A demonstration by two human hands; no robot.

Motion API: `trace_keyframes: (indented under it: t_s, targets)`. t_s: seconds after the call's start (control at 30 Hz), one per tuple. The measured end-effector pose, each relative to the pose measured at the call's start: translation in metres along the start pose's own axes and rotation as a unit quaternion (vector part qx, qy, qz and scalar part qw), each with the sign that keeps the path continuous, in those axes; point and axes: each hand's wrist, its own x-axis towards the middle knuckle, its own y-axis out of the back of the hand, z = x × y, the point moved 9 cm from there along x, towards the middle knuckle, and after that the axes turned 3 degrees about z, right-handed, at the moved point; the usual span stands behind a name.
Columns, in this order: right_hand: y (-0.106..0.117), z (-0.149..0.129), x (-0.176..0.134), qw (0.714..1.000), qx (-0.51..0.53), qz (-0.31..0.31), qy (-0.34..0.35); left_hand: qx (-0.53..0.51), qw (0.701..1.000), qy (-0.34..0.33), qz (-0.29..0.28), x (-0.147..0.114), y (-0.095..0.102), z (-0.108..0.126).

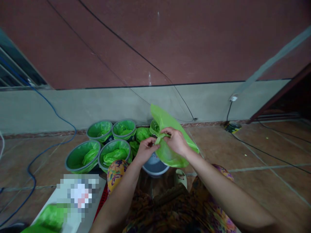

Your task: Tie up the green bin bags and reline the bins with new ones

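A light green plastic bag (173, 137) hangs spread between my hands, over a grey bin (155, 168) that stands between my knees. My left hand (146, 149) pinches the gathered edge of the bag. Close beside it, my right hand (176, 139) is closed on the same twisted strip. The bag's far end points up and away toward the wall, and its lower part covers the right side of the bin's mouth.
Several bins lined with green bags, one a front-left bin (73, 166), stand at the left against the wall. A white board (73, 197) with more green plastic lies at lower left. A blue cable (30, 168) and a black cable (257, 154) cross the tiled floor.
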Motion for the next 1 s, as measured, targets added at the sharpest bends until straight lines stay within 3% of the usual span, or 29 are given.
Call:
trace_keyframes:
  t_s: [0.13, 0.27, 0.37, 0.43, 0.53, 0.67, 0.83, 1.0]
  targets:
    - [-0.009, 0.005, 0.003, 0.992, 0.106, -0.064, -0.002, 0.072, 0.995, -0.035, 0.053, 0.001, 0.011, 0.012]
    - [-0.019, 0.005, 0.005, 0.958, 0.246, -0.148, -0.021, 0.151, 0.979, -0.086, 0.107, -0.002, 0.017, 0.028]
    - [-0.015, 0.007, 0.008, 0.957, 0.244, -0.155, -0.031, 0.214, 0.962, -0.114, 0.124, -0.004, 0.015, 0.037]
    - [-0.006, 0.006, 0.01, 0.975, 0.183, -0.123, -0.02, 0.258, 0.949, -0.127, 0.131, -0.006, 0.012, 0.041]
    - [0.013, -0.01, 0.009, 0.997, 0.023, -0.045, 0.058, 0.323, 0.925, -0.133, 0.149, -0.006, 0.01, 0.043]
    - [0.022, -0.039, 0.001, 0.978, -0.134, -0.003, 0.157, 0.404, 0.89, -0.127, 0.171, -0.004, 0.009, 0.036]
    - [0.05, -0.049, 0.002, 0.974, -0.157, 0.072, 0.143, 0.466, 0.865, -0.07, 0.17, -0.002, 0.015, 0.002]
    - [0.081, -0.054, 0.001, 0.972, -0.132, 0.135, 0.137, 0.488, 0.859, -0.011, 0.152, -0.006, 0.019, -0.039]
